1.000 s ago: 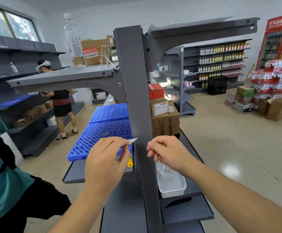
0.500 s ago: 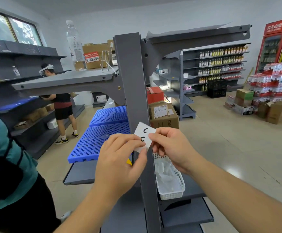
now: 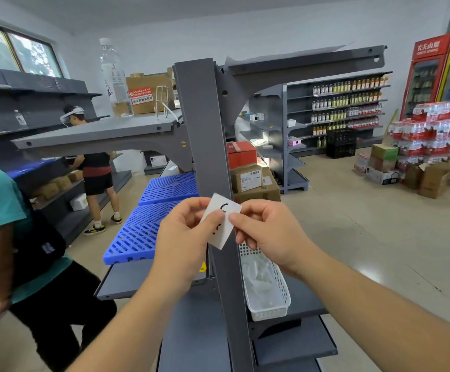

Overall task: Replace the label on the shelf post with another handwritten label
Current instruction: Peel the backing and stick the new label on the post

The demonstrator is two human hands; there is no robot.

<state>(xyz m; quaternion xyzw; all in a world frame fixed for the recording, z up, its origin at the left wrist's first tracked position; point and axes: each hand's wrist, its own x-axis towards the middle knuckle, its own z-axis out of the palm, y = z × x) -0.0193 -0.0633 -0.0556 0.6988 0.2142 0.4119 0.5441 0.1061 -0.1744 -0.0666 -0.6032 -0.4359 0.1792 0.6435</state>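
A small white label with black handwritten marks is held tilted in front of the grey shelf post. My left hand pinches its left edge with thumb and fingers. My right hand pinches its right edge. The label faces me, a little off the post's front face, at about the height of the blue crates. No other label shows on the visible part of the post.
A white plastic basket sits on the shelf right of the post. Blue crates lie on the left shelf. A person in a teal shirt crouches at my left. Another person stands by the far shelving. Cardboard boxes sit behind the post.
The label was first edge-on in my left hand, then turned face-on and taken by both hands. Both hands have drawn together in front of the post.
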